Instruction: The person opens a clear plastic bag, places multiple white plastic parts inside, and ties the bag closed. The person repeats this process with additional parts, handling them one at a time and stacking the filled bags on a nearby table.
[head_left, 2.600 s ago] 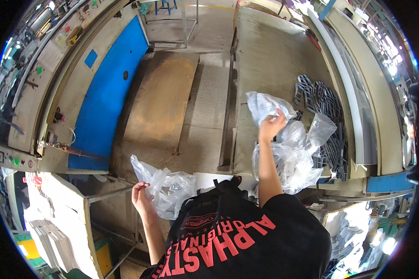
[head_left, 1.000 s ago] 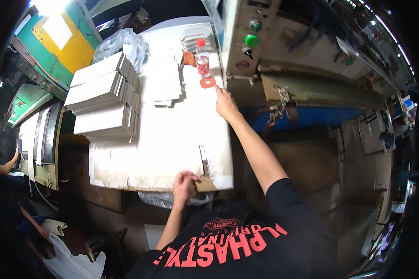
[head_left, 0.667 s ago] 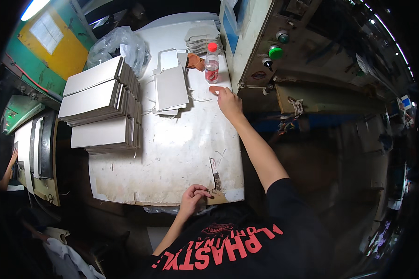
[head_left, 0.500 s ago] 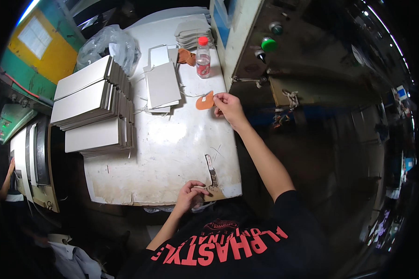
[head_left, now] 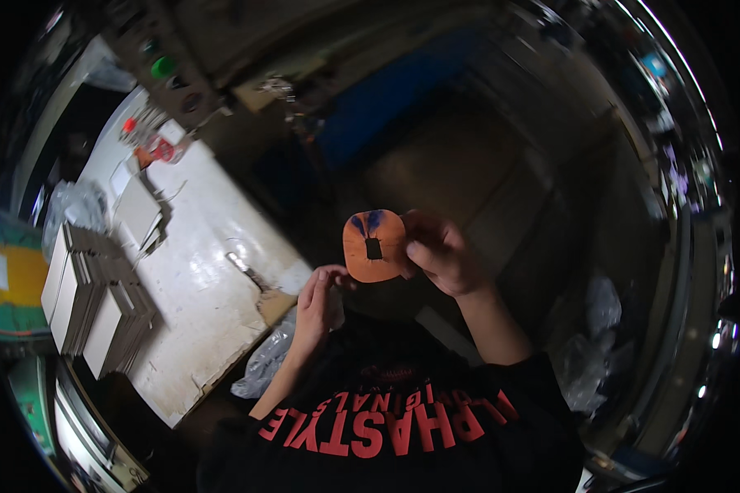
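In front of my body, over the dark floor beyond the table's edge, is a flat orange piece (head_left: 358, 264). It has rounded corners, a rectangular hole in its middle and dark blue smudges along its top. My right hand (head_left: 447, 253) pinches it by the right edge, thumb in front. My left hand (head_left: 314, 302) is near its lower left side, fingers loosely bent and apart; no held thing shows in them, and I cannot tell whether the fingertips touch the piece. What the orange piece is made of is unclear.
To the left stands a white worktable (head_left: 205, 222) with stacks of grey board (head_left: 78, 287), loose grey sheets (head_left: 140, 209) and a red-capped bottle (head_left: 163, 149). A clear plastic bag (head_left: 267, 357) hangs by its near edge. A control panel with a green button (head_left: 164, 66) rises beyond.
My view has swung right, so the table now appears further left. My right hand has brought the orange piece from above the table toward my body, and my left hand has risen beside it.
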A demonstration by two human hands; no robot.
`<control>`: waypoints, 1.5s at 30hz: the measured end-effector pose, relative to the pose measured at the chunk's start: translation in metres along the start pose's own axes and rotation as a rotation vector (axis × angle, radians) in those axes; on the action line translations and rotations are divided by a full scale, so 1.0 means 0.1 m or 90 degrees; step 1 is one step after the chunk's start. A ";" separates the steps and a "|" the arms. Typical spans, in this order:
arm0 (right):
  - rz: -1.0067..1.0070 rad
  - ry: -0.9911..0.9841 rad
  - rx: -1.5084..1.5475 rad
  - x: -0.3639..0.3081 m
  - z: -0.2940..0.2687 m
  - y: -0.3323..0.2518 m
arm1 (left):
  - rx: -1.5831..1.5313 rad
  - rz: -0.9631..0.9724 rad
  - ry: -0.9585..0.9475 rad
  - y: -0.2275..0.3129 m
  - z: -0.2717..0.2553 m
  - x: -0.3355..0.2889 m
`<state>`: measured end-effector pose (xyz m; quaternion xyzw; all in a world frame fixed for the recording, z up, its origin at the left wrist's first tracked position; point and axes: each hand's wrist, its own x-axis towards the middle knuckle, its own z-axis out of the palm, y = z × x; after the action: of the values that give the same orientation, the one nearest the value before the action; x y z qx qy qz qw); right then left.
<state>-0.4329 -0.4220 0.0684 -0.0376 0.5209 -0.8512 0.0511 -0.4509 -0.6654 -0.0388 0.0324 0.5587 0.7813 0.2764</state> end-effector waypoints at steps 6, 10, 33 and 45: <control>-0.042 0.170 -0.074 -1.89 -0.68 -0.34 | 0.008 0.044 -0.197 0.15 1.86 -0.28; -0.123 0.329 -0.193 -2.85 -0.93 -0.48 | 0.022 -0.036 -0.262 -0.16 2.91 -0.48; -0.333 0.998 -0.047 -5.39 -2.45 -0.63 | 0.244 -0.351 -0.833 -2.19 6.41 -0.07; -0.290 1.385 -0.060 -6.01 -3.27 -0.73 | 0.751 0.435 -0.956 -4.21 8.27 0.31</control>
<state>0.1210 -0.0241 -0.0221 0.6319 0.3008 -0.3996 -0.5920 -0.0138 0.1499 -0.1130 0.8047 0.4978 0.1959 0.2576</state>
